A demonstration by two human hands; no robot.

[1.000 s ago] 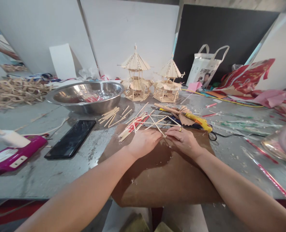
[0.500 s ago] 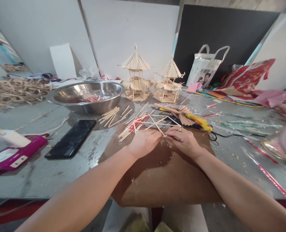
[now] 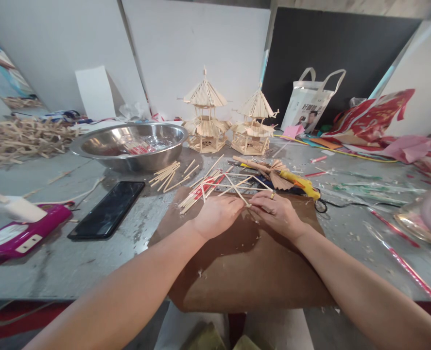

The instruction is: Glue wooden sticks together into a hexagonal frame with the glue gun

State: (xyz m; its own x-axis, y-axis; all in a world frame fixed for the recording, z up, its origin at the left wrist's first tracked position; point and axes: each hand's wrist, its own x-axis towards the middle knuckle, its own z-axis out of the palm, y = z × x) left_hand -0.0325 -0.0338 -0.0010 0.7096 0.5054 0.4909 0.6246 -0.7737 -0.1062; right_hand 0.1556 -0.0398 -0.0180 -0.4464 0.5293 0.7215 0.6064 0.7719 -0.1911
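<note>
Two forearms reach up from the lower edge of the frame over a brown board [image 3: 251, 289] at lower centre, which lies on a grey surface [image 3: 102, 272] and is dotted with pale scraps. At the middle of the frame, the left hand [image 3: 218, 214] and the right hand [image 3: 278, 214], the latter wearing a ring, come almost together, each with its grip closed by the fingertips on the near corner of a stick frame [image 3: 238, 191]. That frame, made of thin pale sticks crossing like a star, spreads just beyond the fingers over the board's far edge. At the left edge of the picture sits a purple power strip [image 3: 27, 238] with a white plug in it, and right of that lies a dark phone [image 3: 106, 211]. Left of the stick frame, partly under it, is a bundle of sticks [image 3: 189, 203] with a red wrapper; to its right is a yellow glue gun [image 3: 302, 184]. Farther off, loose sticks [image 3: 166, 174] lie before a metal basin [image 3: 128, 164] at left of centre. Two stick pavilions [image 3: 205, 95] stand upright at upper centre, with a white tote bag [image 3: 302, 104] at upper right and a heap of wood strips [image 3: 25, 138] at left.
</note>
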